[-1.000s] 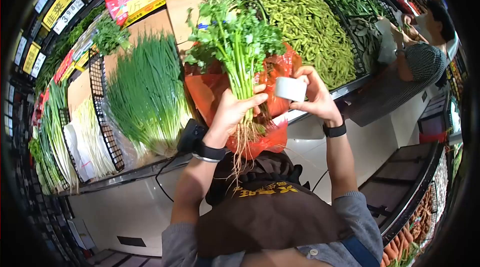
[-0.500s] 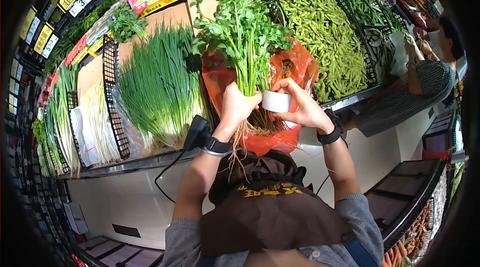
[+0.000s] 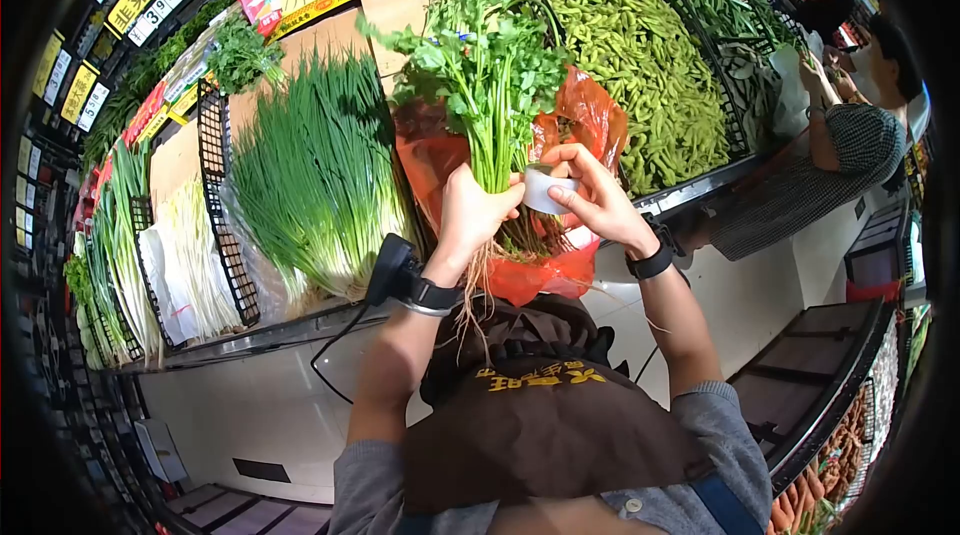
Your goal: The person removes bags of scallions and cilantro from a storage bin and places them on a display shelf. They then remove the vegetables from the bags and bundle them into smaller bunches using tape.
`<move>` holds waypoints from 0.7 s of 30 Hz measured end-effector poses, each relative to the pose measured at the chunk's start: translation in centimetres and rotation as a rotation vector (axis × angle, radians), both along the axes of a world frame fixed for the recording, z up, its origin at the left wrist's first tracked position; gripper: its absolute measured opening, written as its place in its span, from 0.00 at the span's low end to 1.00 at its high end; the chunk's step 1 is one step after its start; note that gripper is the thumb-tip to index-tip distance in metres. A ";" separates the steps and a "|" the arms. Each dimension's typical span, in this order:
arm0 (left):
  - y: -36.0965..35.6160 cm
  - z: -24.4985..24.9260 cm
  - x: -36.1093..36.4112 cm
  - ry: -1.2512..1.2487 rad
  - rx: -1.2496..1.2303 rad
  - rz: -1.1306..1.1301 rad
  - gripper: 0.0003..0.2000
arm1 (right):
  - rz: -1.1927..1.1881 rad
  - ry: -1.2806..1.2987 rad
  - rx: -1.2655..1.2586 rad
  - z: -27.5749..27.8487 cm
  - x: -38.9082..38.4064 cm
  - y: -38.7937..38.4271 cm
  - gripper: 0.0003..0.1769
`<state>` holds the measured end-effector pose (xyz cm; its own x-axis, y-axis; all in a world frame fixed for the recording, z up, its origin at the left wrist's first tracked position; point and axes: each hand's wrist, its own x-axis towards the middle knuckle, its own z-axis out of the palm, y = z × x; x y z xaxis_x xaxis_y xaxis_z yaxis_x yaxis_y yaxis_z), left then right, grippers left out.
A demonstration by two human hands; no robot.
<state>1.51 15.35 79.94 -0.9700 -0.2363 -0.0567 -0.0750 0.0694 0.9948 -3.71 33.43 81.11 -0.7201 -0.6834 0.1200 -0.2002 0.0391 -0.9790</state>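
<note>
Left hand (image 3: 472, 210) is closed round the lower stems of the leafy bunch (image 3: 495, 120), roots hanging below, over the red bag (image 3: 588, 113). Right hand (image 3: 606, 205), half curled, pinches the white roll (image 3: 540, 195) just beside the stems; whether a strip joins them is hard to tell. A snug, light grip should keep the stems gathered without bruising.

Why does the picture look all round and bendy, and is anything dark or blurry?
In the head view, the lens seems very wide: straight shelving looks curved, and the corners are black; the herb bunch looks bright and fairly clear; the white roll looks pale; the far-left shelves are dim and hard to make out.
</note>
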 end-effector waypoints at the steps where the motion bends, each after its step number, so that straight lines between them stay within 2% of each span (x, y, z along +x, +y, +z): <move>1: 0.1 -0.3 -0.1 0.031 -0.042 0.026 0.11 | 0.001 -0.001 0.001 0.1 0.1 0.0 0.19; 5: -0.2 -1.0 -0.6 0.057 -0.125 0.058 0.11 | 0.034 -0.011 -0.006 0.4 0.3 0.1 0.20; 7: -0.5 -1.6 -0.7 0.147 -0.249 0.081 0.10 | 0.040 0.004 0.005 0.1 0.1 0.3 0.20; 10: -1.6 -0.7 -0.7 0.072 -0.029 -0.004 0.09 | 0.020 0.045 0.058 -0.6 -0.3 0.9 0.21; 13: -1.5 0.3 -0.7 0.042 0.069 -0.019 0.06 | 0.021 -0.070 0.033 -0.6 -0.5 1.0 0.22; 16: -0.6 -0.1 -0.3 0.022 -0.015 -0.011 0.10 | 0.026 -0.006 -0.003 -0.1 0.1 0.2 0.21; 21: -0.6 -1.4 -0.9 0.112 -0.206 0.081 0.10 | 0.048 0.001 0.041 -0.1 0.1 0.2 0.22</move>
<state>0.65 14.79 78.57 -0.9450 -0.3089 0.1077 0.0214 0.2701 0.9626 -3.57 33.58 81.04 -0.6860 -0.7218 0.0919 -0.2039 0.0694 -0.9765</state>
